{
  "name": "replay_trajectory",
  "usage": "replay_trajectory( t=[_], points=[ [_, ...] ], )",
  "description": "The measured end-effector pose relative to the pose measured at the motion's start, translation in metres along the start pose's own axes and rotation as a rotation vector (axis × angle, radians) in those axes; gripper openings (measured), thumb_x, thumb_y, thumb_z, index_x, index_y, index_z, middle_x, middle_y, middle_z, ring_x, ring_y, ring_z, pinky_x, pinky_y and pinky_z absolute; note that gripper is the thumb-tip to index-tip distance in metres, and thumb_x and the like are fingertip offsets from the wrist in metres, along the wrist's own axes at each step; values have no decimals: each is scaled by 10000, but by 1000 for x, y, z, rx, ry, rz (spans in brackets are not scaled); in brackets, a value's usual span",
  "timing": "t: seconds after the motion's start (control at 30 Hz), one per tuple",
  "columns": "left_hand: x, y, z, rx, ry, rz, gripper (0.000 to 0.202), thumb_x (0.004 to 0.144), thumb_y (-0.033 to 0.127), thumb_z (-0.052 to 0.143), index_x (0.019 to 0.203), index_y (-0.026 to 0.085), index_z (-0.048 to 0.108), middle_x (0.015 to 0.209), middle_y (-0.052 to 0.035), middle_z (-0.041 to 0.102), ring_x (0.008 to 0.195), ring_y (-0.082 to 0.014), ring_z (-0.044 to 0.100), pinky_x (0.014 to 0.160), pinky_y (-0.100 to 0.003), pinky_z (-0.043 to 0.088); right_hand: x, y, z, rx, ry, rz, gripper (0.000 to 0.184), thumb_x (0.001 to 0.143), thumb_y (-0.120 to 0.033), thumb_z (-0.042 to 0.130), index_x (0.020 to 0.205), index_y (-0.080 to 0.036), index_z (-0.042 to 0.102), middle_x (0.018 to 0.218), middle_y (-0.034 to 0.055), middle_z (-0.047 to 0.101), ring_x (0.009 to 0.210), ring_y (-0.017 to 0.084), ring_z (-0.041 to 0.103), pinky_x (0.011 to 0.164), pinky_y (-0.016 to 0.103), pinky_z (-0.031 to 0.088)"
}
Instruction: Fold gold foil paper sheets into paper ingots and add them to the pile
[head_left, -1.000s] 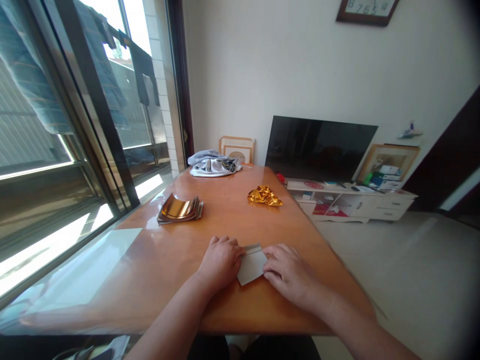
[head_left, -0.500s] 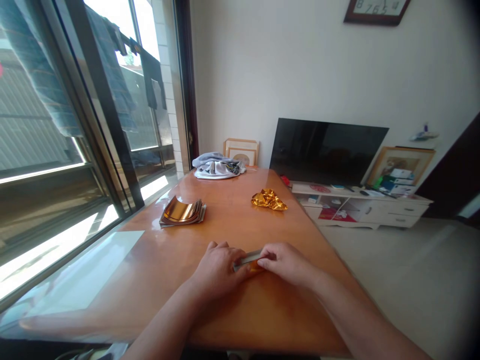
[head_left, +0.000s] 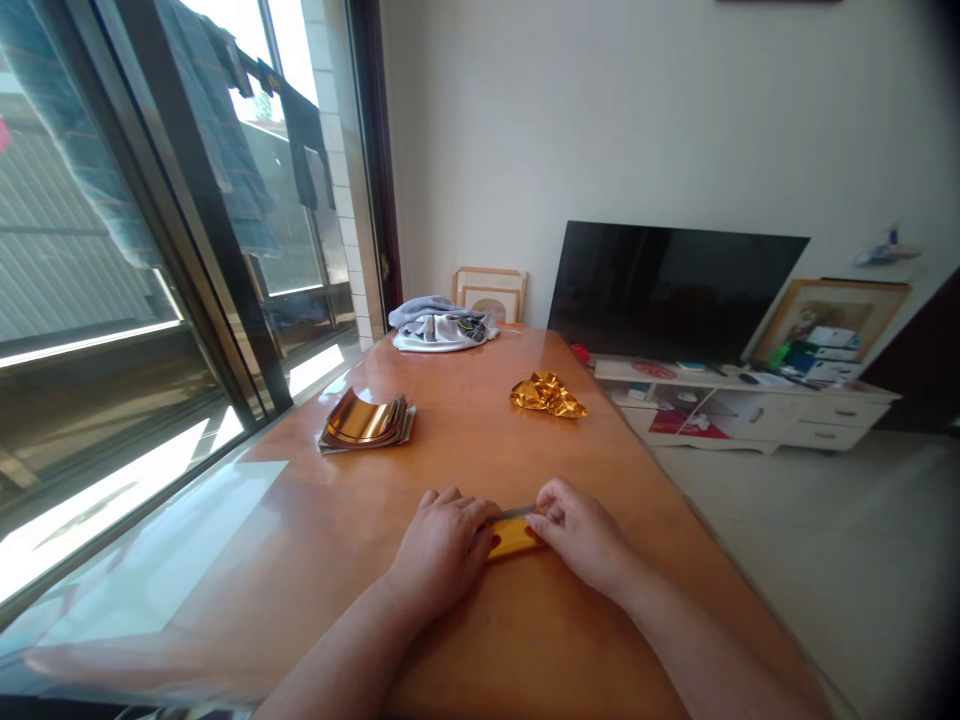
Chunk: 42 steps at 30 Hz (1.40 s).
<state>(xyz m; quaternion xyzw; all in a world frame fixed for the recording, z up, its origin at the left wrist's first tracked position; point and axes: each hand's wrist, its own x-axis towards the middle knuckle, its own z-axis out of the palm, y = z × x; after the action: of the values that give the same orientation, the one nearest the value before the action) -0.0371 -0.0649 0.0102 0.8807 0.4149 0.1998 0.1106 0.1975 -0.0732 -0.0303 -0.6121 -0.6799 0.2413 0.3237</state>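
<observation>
On the left of the wooden table (head_left: pixel 300 540) I saw a stack of foil sheets (head_left: pixel 366 424). My left hand (head_left: pixel 442 553), fingers pressed together, covered one end of a folded gold foil strip (head_left: pixel 514 538), its long axis lying crosswise between my hands. My right hand (head_left: pixel 581 535) pinched the other end; crumpled gold foil (head_left: pixel 547 394) lay farther off.

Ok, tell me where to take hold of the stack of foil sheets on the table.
Take the stack of foil sheets by its near edge, coming in from the near side with the left hand, which is the closer one. The sheets seem to lie flatter there, while the top ones curl up and look thin enough to crease under a pinch.
</observation>
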Motion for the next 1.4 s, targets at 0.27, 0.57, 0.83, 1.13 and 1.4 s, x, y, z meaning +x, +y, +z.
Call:
replay_trajectory(
  t=[0.27,0.57,0.83,1.13,1.4],
  points=[
    [0,2,2,61,-34,24,216,952,243,505,889,276,708,892,-28,655,915,-210,540,793,-344,346,1,0,4,-84,59,-20,153,845,-343,618,851,-254,494,680,-52,633,612,153,584,559,245,344],
    [-2,8,-3,108,-38,-5,215,945,251,505,870,261,706,938,-50,606,954,-227,514,807,-362,367,-1,-8,0,-197,44,-97,99,882,-310,588,808,-243,584,777,-22,650,698,156,570,604,253,341],
    [-7,17,1,110,-120,152,231,944,185,472,1038,245,674,995,-57,657,948,-230,553,881,-398,419,0,-10,-1,-235,16,-92,130,891,-317,587,787,-243,609,809,-2,655,733,166,586,636,266,370],
    [-14,21,11,104,-155,134,311,911,186,502,1186,232,641,1154,-66,686,1074,-257,605,973,-404,489,0,-10,-1,-260,23,-101,131,907,-295,555,804,-246,620,838,5,647,766,170,604,669,273,399],
    [-9,15,11,84,-186,115,264,911,187,501,1114,245,661,1090,-54,693,990,-240,610,904,-384,526,8,0,-1,-196,25,-70,223,881,-297,581,1088,-268,658,898,14,651,771,178,622,711,287,444]
  ],
)
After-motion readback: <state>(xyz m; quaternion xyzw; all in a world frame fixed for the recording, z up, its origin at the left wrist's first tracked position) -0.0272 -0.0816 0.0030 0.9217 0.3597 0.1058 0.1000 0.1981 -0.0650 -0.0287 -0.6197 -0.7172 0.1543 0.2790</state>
